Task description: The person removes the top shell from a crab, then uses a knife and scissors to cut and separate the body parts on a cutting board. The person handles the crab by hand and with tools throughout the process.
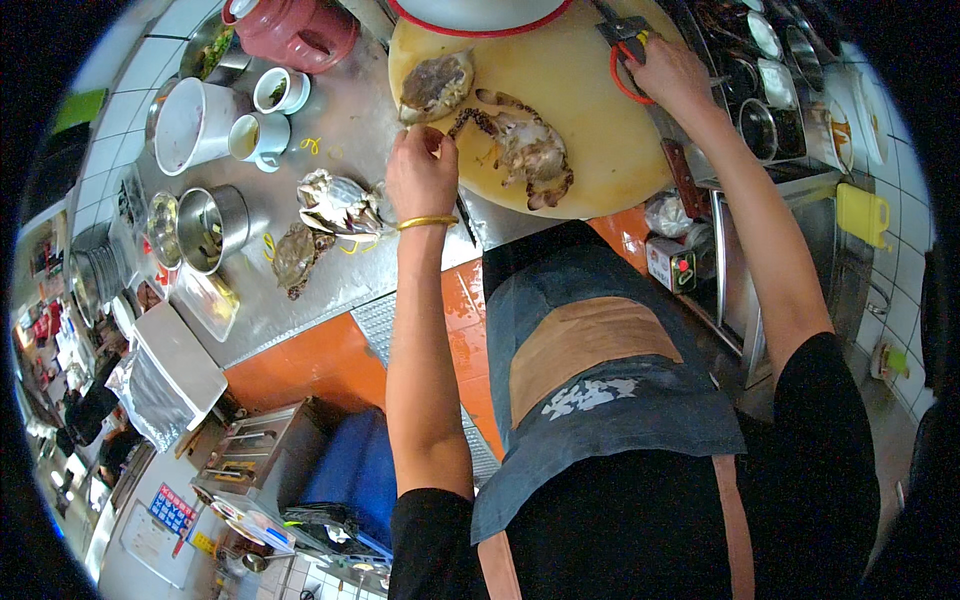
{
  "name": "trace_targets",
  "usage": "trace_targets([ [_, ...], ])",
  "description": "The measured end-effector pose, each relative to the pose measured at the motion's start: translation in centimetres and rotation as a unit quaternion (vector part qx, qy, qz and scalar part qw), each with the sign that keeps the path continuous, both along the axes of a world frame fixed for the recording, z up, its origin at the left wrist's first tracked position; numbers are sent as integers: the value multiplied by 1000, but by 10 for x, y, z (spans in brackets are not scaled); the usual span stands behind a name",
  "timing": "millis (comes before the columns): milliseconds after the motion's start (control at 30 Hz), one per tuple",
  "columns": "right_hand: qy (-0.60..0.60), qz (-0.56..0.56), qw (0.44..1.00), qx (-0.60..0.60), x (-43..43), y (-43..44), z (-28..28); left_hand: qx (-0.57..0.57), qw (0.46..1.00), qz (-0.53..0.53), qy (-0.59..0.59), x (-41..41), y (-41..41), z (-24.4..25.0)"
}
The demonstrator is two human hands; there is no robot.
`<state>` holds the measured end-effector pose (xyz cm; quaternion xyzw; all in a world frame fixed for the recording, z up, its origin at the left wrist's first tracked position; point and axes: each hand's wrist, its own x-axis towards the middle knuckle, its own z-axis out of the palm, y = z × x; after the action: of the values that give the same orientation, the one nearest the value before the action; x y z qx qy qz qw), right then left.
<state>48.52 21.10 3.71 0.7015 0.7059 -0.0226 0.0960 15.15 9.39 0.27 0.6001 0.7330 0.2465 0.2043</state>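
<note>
My right hand (671,75) grips scissors (621,75) with red-orange handles at the right side of a round yellowish cutting board (600,165). My left hand (422,172), with a gold bangle on the wrist, is at the board's left edge. Its thumb and fingers are curled together beside a dark crab leg; whether they pinch something is hard to see. A crab body (529,146) with speckled legs lies on the board, and a crab piece (437,84) rests above my left hand. Left of that hand, a pale crab (337,202) and a brownish crab (295,255) lie on the steel counter.
A white basin with a red rim (480,26) stands at the board's far side. A wooden-handled knife (681,176) lies by its right edge. Cups (259,136), a white tub (191,127), a steel pot (214,229) and a pink pitcher (307,34) crowd the counter's left.
</note>
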Motion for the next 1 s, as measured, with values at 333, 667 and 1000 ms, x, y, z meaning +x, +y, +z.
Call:
trace_targets([
  [333,238,87,964,-75,-61,-61,-9,76,969,-216,89,11,-8,4],
  [667,359,17,898,-253,-93,-59,14,74,954,-268,107,14,6,-6],
  [1000,360,13,906,-224,-96,-71,-1,94,969,-211,92,22,-7,-14],
])
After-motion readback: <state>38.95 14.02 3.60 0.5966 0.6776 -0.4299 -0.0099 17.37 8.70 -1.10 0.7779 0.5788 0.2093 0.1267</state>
